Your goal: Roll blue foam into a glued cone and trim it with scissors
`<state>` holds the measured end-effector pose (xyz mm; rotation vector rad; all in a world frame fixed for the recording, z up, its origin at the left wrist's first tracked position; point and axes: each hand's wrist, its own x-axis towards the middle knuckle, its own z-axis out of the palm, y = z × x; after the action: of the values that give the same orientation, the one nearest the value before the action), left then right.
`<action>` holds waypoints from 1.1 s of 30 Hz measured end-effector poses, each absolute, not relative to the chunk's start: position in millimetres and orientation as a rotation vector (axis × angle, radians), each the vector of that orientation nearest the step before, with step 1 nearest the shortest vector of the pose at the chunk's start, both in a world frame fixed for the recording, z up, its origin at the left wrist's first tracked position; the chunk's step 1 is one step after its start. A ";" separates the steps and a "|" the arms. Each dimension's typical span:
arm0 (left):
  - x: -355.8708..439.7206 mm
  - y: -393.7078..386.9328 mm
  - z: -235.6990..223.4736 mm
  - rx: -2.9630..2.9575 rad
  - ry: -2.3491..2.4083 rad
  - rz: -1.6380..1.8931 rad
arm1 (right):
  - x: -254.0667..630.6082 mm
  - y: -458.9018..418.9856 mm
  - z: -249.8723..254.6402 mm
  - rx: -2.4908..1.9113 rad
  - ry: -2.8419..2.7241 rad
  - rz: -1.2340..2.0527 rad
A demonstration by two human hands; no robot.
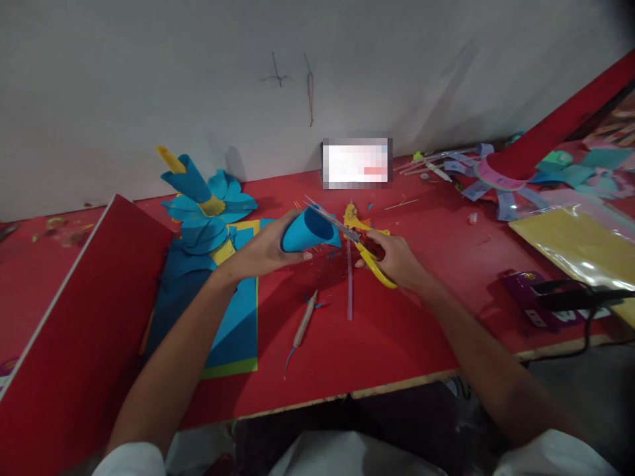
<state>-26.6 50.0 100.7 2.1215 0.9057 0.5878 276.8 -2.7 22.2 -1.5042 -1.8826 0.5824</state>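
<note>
Above a red tabletop [397, 344] with a worn, pale front edge, a person holds a blue paper tube [297, 233] in the left hand [262, 251], its slanted opening turned toward the scissors [370, 254]. The left fingers are curled around the tube, with the thumb tip showing below it. The right hand [397, 261] grips the scissors, fingers wrapped at the handles; the blades meet the tube's rim.

Writing is scarce: a purple packet [528, 301] at the right bears pale letters, partly covered by a black object [560, 297], and I cannot read a full word. A screen [354, 162] near the wall is blurred out.

The plain, pale grey wall [188, 79] rises behind, with twisted wire [280, 79] on it. Left of the hands are a blue paper flower [233, 198], blue sheets [233, 330] and a tilted red board [99, 330]. Nearer the person lies a wooden-handled tool [305, 320].
</note>
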 end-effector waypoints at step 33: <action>-26.9 52.5 96.2 2.122 0.992 0.678 | 275.8 -2.9 21.4 -1.593 -1.884 0.583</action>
<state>-26.9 52.5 96.2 2.1216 0.9921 0.6779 275.8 -2.9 21.4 -1.5927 -1.8839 0.5825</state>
